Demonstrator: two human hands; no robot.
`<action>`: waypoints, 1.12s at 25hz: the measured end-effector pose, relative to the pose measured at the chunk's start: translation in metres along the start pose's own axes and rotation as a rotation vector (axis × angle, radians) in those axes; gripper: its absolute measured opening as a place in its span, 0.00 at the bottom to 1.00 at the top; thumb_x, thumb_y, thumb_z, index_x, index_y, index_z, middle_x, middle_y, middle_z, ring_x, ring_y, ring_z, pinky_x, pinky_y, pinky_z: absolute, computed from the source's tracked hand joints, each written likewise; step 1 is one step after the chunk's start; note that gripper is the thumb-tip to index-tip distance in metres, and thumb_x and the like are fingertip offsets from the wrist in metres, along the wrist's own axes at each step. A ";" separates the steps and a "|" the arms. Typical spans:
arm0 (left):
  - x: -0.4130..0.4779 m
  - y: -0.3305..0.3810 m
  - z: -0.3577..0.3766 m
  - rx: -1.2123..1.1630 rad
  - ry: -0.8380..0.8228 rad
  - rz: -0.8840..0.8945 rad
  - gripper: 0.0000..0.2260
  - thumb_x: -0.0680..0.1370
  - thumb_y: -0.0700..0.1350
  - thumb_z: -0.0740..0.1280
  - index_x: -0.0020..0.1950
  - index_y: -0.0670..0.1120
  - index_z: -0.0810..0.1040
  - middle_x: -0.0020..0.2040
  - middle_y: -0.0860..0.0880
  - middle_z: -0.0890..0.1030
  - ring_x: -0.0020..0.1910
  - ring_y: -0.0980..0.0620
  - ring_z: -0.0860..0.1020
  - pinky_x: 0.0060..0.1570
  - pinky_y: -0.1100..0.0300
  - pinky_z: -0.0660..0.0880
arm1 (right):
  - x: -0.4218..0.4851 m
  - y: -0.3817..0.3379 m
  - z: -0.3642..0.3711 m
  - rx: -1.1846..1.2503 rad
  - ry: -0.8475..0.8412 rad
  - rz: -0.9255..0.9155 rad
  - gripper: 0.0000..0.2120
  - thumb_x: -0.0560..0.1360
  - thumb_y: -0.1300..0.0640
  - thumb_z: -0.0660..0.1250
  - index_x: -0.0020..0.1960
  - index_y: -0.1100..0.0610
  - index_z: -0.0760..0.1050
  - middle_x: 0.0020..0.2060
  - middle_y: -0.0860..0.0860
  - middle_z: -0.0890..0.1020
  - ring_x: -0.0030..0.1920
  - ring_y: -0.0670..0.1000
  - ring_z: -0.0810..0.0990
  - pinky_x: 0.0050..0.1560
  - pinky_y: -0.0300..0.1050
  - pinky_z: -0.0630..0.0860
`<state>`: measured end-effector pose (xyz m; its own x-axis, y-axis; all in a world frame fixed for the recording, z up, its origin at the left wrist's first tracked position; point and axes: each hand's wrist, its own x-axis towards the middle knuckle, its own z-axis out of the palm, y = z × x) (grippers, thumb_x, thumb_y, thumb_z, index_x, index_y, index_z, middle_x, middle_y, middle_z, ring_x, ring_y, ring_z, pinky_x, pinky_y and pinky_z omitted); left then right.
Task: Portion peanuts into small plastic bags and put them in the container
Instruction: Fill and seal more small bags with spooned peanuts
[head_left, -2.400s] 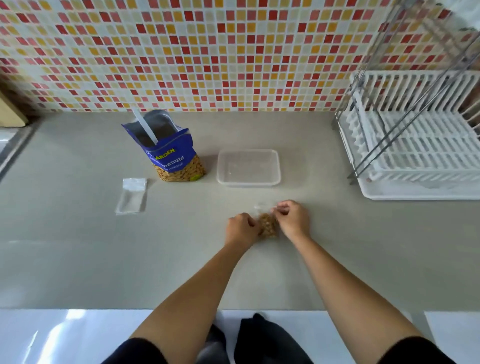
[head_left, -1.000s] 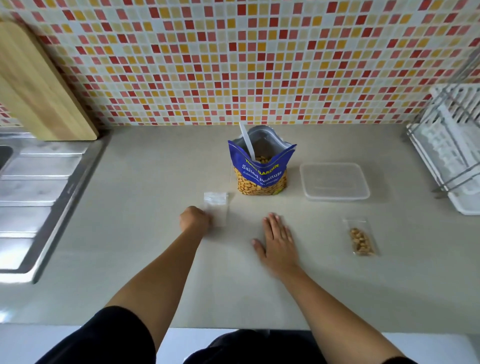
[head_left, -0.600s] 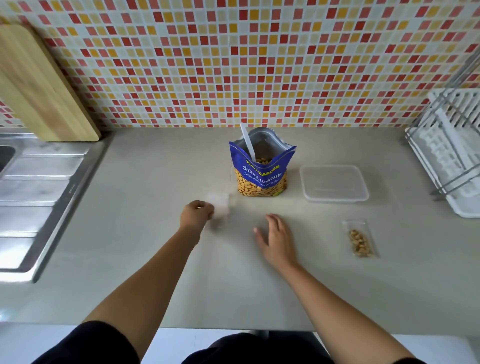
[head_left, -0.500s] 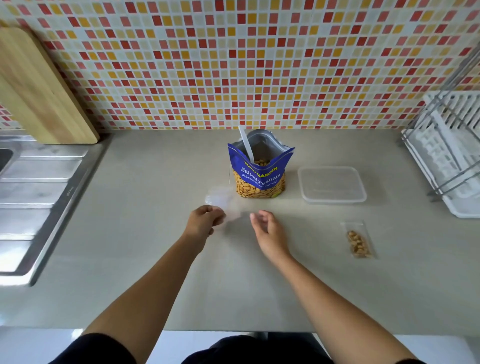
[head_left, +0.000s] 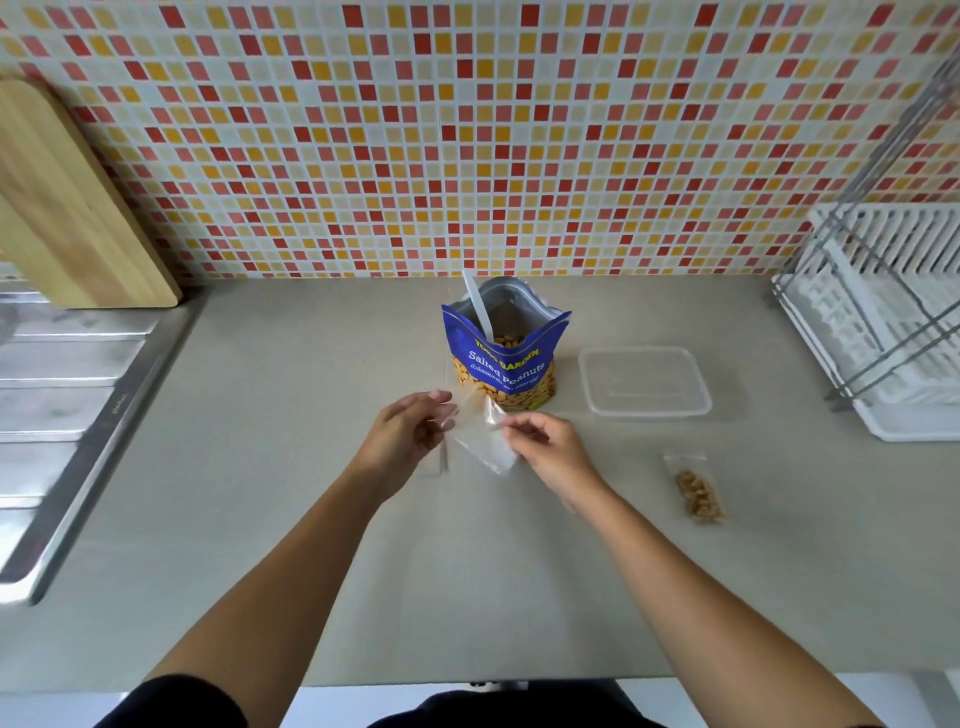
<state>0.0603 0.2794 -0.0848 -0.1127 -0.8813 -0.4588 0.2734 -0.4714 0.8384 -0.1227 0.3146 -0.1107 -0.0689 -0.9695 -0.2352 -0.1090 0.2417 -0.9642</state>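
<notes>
The empty bag (head_left: 483, 434) is now off the worktop (head_left: 249, 519), pinched between your left hand (head_left: 408, 439) and right hand (head_left: 548, 449) at 6 o'clock of the peanut pouch (head_left: 501, 364), so you likely open it next.

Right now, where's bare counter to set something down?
Bare counter: the wide stretch between sink drainboard and peanut pouch; also the near edge below the filled bag. Crowded: pouch, container, filled bag and dish rack on the right; left hand and right hand hold the empty bag mid-counter.
</notes>
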 end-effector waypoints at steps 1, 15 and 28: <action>-0.001 0.007 0.000 0.039 -0.050 0.015 0.06 0.78 0.38 0.63 0.48 0.42 0.79 0.37 0.49 0.83 0.34 0.55 0.79 0.35 0.68 0.76 | 0.000 -0.005 -0.006 0.000 -0.005 -0.001 0.09 0.73 0.62 0.66 0.40 0.49 0.81 0.31 0.43 0.77 0.33 0.47 0.70 0.36 0.39 0.68; -0.021 0.013 0.023 0.122 -0.298 0.190 0.19 0.74 0.25 0.61 0.55 0.46 0.80 0.47 0.50 0.83 0.44 0.49 0.82 0.43 0.63 0.79 | -0.013 -0.046 -0.031 0.273 0.009 0.012 0.11 0.70 0.66 0.71 0.48 0.53 0.75 0.41 0.49 0.81 0.34 0.41 0.79 0.37 0.36 0.77; -0.029 0.024 0.035 0.226 -0.232 0.226 0.06 0.74 0.35 0.67 0.39 0.43 0.80 0.30 0.50 0.79 0.30 0.56 0.74 0.33 0.66 0.69 | -0.010 -0.043 -0.043 0.151 0.076 -0.134 0.10 0.69 0.65 0.73 0.43 0.53 0.76 0.34 0.46 0.81 0.33 0.39 0.75 0.40 0.35 0.71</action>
<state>0.0369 0.2927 -0.0408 -0.2935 -0.9351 -0.1985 0.1013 -0.2369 0.9662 -0.1603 0.3154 -0.0613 -0.1392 -0.9853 -0.0995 0.0271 0.0966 -0.9949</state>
